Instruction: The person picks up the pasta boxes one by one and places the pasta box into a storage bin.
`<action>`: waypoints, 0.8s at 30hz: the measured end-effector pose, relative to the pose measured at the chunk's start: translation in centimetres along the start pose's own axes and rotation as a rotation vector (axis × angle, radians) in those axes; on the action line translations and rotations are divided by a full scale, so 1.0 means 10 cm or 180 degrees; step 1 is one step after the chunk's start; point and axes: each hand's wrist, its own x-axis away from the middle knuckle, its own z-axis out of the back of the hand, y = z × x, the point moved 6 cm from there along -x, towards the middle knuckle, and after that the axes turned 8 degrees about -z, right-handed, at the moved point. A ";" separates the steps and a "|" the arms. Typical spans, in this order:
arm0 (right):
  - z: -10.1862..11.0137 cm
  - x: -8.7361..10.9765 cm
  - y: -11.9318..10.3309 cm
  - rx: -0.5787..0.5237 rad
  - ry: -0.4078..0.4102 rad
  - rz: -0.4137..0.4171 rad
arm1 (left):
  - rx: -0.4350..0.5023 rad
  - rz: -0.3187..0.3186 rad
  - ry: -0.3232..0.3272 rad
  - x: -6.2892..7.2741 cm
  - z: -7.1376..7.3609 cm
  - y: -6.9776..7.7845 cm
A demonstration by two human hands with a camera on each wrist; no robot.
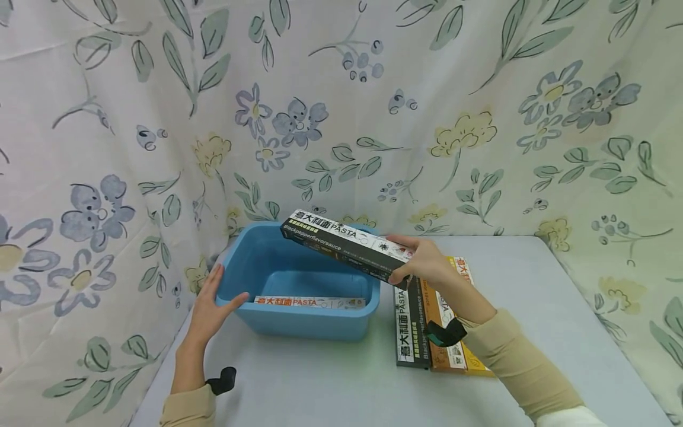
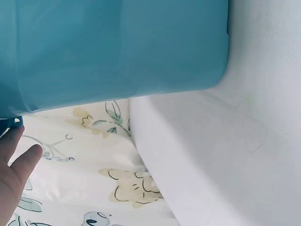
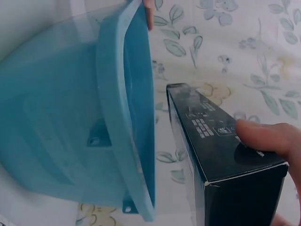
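My right hand point(image 1: 427, 261) grips one end of a black-and-white pasta box point(image 1: 341, 243), marked black pepper flavor sauce. The box tilts above the right half of a blue plastic bin point(image 1: 309, 325), its far end raised over the bin's back. In the right wrist view the thumb presses on the black side of the box. At the bin's left front corner, my left hand point(image 1: 208, 311) has its fingers straight against the rim and its thumb spread apart. Inside the bin, along the front wall, lies another pasta box point(image 1: 309, 302) with orange lettering.
Right of the bin, several pasta boxes lie side by side on the white table: a black-and-white one point(image 1: 407, 332), an orange one point(image 1: 441, 350) and a yellow one point(image 1: 477, 363), partly hidden under my right forearm. A floral curtain point(image 1: 373, 118) hangs behind the table.
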 end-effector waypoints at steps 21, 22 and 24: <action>-0.62 -0.50 -0.36 0.1279 -0.0208 0.0204 | -0.0041 0.0053 -0.0030 0.01 0.02 -0.01; -0.61 -0.53 -0.39 0.1316 -0.0195 0.0215 | -0.0040 0.0035 -0.0023 0.01 0.02 -0.01; -0.61 -0.57 -0.45 0.1369 -0.0171 0.0221 | -0.0054 0.0008 -0.0008 0.01 0.01 -0.01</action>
